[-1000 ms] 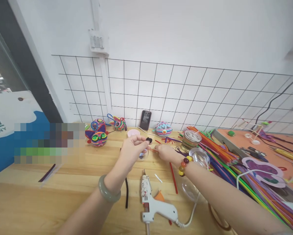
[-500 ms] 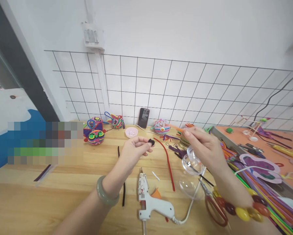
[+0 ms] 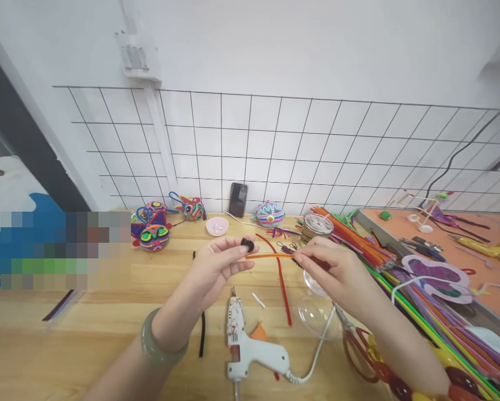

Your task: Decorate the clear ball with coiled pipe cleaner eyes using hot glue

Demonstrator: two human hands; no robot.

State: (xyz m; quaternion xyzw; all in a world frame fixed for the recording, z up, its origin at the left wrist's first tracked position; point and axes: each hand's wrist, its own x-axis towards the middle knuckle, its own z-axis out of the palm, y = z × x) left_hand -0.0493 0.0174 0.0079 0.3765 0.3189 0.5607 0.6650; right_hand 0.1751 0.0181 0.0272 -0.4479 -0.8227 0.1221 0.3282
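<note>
Between the thumb and forefinger of my left hand is a small black rolled piece that looks like coiled pipe cleaner. My right hand pinches one end of an orange pipe cleaner. Its other end lies just below the black piece, close to my left fingers; whether they touch, I cannot tell. Under both hands, a red pipe cleaner lies on the wooden table. A black pipe cleaner is partly hidden behind my left wrist. The white glue gun rests in front, nozzle pointing away.
Scissors and a clear plastic dome lie near my right forearm. Bundled pipe cleaners fill the right side. Along the back stand colourful fish-like ornaments, a pink dish, a phone and a glass jar.
My right hand has come down and left, bringing the orange pipe cleaner level beside the black piece. My left hand keeps its pinch. The view has shifted slightly right.
</note>
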